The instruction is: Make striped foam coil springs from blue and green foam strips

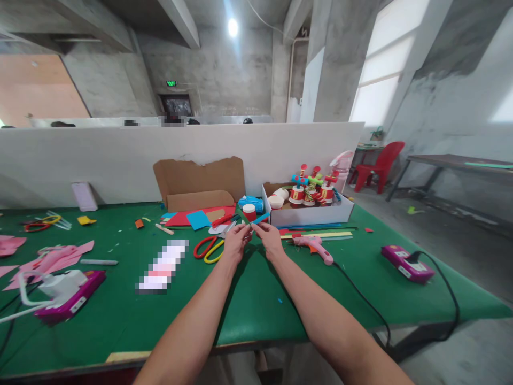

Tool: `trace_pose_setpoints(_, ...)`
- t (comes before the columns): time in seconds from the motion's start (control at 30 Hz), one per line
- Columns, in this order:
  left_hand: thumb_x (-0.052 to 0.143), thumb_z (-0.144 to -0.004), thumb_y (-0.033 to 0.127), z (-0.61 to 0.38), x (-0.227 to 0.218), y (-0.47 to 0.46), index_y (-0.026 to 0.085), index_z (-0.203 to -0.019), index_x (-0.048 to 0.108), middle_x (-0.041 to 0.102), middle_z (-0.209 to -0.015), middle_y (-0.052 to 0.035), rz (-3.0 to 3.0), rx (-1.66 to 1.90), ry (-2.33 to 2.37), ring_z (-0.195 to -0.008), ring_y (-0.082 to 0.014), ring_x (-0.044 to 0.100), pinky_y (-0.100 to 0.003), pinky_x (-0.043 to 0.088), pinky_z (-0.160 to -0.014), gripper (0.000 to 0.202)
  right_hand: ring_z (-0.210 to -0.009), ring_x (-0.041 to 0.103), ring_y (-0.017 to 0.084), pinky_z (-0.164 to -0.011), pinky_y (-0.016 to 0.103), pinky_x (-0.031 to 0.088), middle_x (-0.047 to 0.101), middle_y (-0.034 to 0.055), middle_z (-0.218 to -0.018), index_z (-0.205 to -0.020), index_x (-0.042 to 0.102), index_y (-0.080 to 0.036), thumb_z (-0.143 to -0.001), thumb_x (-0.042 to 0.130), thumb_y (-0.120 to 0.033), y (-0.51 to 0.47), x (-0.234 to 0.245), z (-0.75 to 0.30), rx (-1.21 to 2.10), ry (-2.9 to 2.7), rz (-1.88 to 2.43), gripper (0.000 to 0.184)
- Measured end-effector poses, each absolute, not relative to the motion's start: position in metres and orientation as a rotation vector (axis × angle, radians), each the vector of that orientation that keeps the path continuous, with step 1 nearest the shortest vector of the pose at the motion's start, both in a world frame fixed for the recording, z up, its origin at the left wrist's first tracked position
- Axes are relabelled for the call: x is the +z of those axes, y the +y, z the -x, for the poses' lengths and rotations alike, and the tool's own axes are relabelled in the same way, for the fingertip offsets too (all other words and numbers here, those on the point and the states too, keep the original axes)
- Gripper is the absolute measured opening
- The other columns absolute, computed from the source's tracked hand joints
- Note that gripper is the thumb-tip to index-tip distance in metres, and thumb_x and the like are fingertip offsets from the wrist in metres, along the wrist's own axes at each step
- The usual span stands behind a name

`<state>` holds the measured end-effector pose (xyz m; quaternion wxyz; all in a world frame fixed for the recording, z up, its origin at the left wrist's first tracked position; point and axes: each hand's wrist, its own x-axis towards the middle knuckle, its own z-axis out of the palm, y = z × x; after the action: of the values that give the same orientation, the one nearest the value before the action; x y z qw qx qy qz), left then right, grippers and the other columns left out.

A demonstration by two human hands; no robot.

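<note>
My left hand (238,241) and my right hand (269,239) meet over the table, fingertips pinched close together. Out of the left fingertips a narrow green paper strip (243,216) sticks up, slanting left. A blue paper strip (262,218) slants up to the right from my right fingertips. The two strips cross or join at the fingers; the joint itself is hidden. Just behind them stands a small red-and-white paper cup (249,212). Scissors with red and yellow handles (209,249) lie beside my left hand. A pink glue gun (316,248) rests to the right of my right hand.
A white box (310,215) holds several decorated cup figures (311,190). Brown cardboard (200,184) leans on the white partition (120,155). Purple power strips (406,263) lie at both sides, with cords. Red and blue paper sheets (198,219) lie behind the scissors.
</note>
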<state>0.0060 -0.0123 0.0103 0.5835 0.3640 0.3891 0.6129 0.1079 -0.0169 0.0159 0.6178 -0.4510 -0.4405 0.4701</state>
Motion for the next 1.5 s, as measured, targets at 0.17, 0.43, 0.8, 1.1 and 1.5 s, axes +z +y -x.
trace_pose_setpoints(0.17, 0.079, -0.043, 0.044, -0.004, 0.009, -0.011, 0.016, -0.067, 0.057, 0.054, -0.057, 0.0041, -0.94, 1.405, 0.921, -0.053, -0.0076, 0.05, -0.024, 0.041, -0.056, 0.043, -0.062, 0.053, 0.015, -0.061, 0.027, 0.042, 0.062, 0.0007, -0.058, -0.057, 0.067, -0.017, -0.057, 0.068, -0.056, -0.019, 0.02, -0.112, 0.941, -1.129, 1.117, 0.039)
trace_pose_setpoints(0.43, 0.08, -0.043, 0.045, -0.007, 0.007, -0.011, 0.015, -0.063, 0.056, 0.051, -0.053, 0.0052, -0.973, 1.424, 0.917, -0.049, -0.0073, 0.046, -0.022, 0.036, -0.052, 0.043, -0.052, 0.042, 0.012, -0.053, 0.026, 0.034, 0.051, -0.0017, -0.046, -0.045, 0.057, -0.017, -0.054, 0.069, -0.058, -0.014, 0.025, -0.122, 0.877, -1.115, 1.222, 0.043)
trace_pose_setpoints(0.8, 0.079, -0.044, 0.044, -0.006, 0.009, -0.011, 0.016, -0.062, 0.056, 0.051, -0.052, 0.0049, -0.999, 1.422, 0.941, -0.05, -0.0086, 0.047, -0.024, 0.037, -0.054, 0.04, -0.054, 0.043, 0.012, -0.055, 0.026, 0.034, 0.053, -0.0011, -0.05, -0.054, 0.065, -0.015, -0.055, 0.069, -0.056, -0.004, 0.029, -0.143, 0.859, -1.096, 1.125, 0.041)
trace_pose_setpoints(1.1, 0.082, -0.04, 0.038, -0.004, 0.01, -0.011, 0.016, -0.062, 0.058, 0.055, -0.054, 0.0042, -0.867, 1.441, 0.931, -0.051, -0.0087, 0.051, -0.024, 0.041, -0.055, 0.04, -0.053, 0.046, 0.011, -0.056, 0.028, 0.04, 0.056, -0.0009, -0.052, -0.065, 0.07, -0.015, -0.05, 0.075, -0.049, 0.01, 0.025, -0.155, 0.937, -0.85, 0.994, 0.037)
trace_pose_setpoints(1.5, 0.085, -0.041, 0.031, -0.004, 0.014, -0.015, 0.014, -0.065, 0.058, 0.058, -0.057, 0.0026, -0.82, 1.334, 0.821, -0.054, -0.0085, 0.053, -0.024, 0.043, -0.058, 0.04, -0.056, 0.055, 0.009, -0.067, 0.028, 0.049, 0.064, -0.0012, -0.06, -0.059, 0.065, -0.017, -0.051, 0.079, -0.028, -0.001, 0.009, -0.134, 1.488, -0.927, 0.935, 0.02)
